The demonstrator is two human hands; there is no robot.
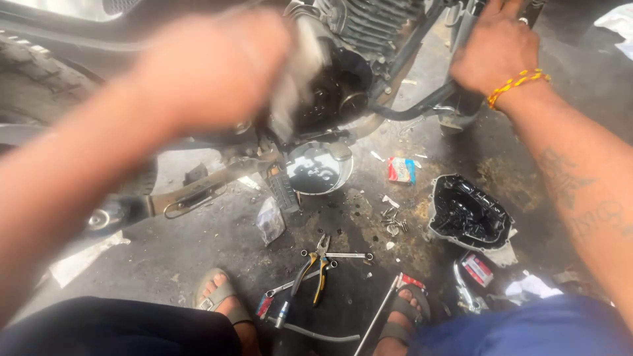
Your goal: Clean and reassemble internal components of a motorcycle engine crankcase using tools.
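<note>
A pale part point(300, 72) is gripped by the blurred left hand point(211, 69) at the opened engine point(336, 92). The frame point(461, 39) is clasped by the right hand point(494, 49), fingers closed. The part appears to be mid-fitting or removal; steady alignment is judged necessary.

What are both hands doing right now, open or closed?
Left hand: blurred, at the engine; grip cannot be told.
Right hand: closed on the motorcycle frame.

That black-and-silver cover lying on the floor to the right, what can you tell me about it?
The engine cover lies detached on the oil-stained concrete floor, hollow side up. Its rim looks like bare cast metal; the inside is glossy black, seemingly coated in dark oil. Nothing holds it: both hands are up at the motorcycle. A small pile of bolts lies just left of it, and a red packet sits just below it.
</note>
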